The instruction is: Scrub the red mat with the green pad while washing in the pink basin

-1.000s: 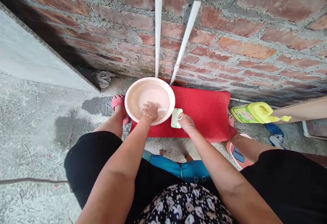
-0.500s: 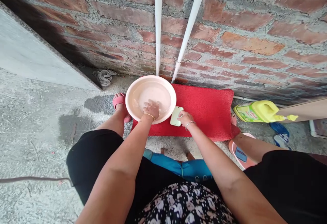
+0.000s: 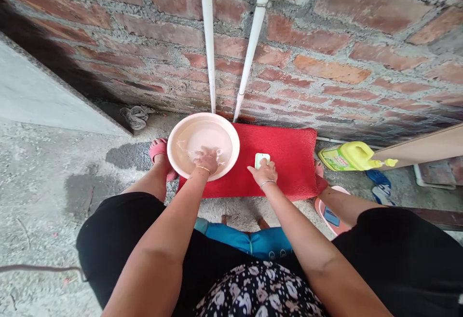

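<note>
A pale pink basin holding clear water stands on the left part of a red cloth-covered surface. My left hand, with a gold-coloured bangle at its wrist, is in the water at the basin's near side. Its fingers are spread and nothing shows in them. On the red cloth, right of the basin, lies a pale green rectangular object with rounded corners and a small hole. My right hand rests over its near part, thumb stretched out to the left and fingers apart. That hand hides the object's lower half.
A yellow bottle lies on the floor at right, near blue-and-white footwear. Below it, a phone sits on a pink slipper. White pipes run up the brick wall. A grey rag lies at left.
My right hand and the pale green object have moved right, away from the basin. The hand's thumb has spread out from the object. My left hand stays in the water; the camera view has shifted slightly.
</note>
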{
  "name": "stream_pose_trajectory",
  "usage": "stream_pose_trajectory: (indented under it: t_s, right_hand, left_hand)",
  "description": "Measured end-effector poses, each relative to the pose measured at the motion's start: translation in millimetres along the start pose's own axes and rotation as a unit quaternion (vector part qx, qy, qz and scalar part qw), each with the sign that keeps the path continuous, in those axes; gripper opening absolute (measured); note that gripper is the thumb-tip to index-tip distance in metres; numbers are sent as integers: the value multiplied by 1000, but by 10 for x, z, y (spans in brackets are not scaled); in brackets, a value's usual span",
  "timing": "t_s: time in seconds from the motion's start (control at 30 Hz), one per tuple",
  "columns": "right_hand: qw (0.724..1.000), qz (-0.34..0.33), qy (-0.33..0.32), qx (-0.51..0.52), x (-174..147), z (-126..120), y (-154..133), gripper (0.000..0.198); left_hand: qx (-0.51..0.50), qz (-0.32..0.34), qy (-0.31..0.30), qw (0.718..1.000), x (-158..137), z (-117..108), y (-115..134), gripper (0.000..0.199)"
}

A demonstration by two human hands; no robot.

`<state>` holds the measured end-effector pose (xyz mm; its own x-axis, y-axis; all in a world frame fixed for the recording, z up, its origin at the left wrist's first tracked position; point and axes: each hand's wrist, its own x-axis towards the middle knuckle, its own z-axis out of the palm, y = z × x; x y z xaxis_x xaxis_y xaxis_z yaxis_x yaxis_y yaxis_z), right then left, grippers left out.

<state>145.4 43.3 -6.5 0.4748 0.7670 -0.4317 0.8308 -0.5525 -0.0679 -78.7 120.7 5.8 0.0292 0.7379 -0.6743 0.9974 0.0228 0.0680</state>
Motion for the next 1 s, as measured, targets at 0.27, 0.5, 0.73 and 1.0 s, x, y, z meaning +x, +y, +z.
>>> stream_pose_trajectory:
  t_s: [0.27, 0.5, 0.73, 1.0]
  right_hand:
    - [997, -63, 28, -25, 160, -51, 619, 43]
    - [992, 111, 52, 15, 420, -351, 1791, 47]
    - [988, 98, 71, 91, 267, -352, 1562, 46]
    - [972, -230, -47, -11, -277, 10, 687, 40]
  left_hand:
    - [-32, -27, 6, 999, 6, -69, 37, 92]
    - [-10, -4, 3, 1000, 36, -48, 49, 70]
    - [39, 39, 7, 998, -200, -128, 89, 60]
    - [61, 54, 8, 997, -608, -50, 135, 62]
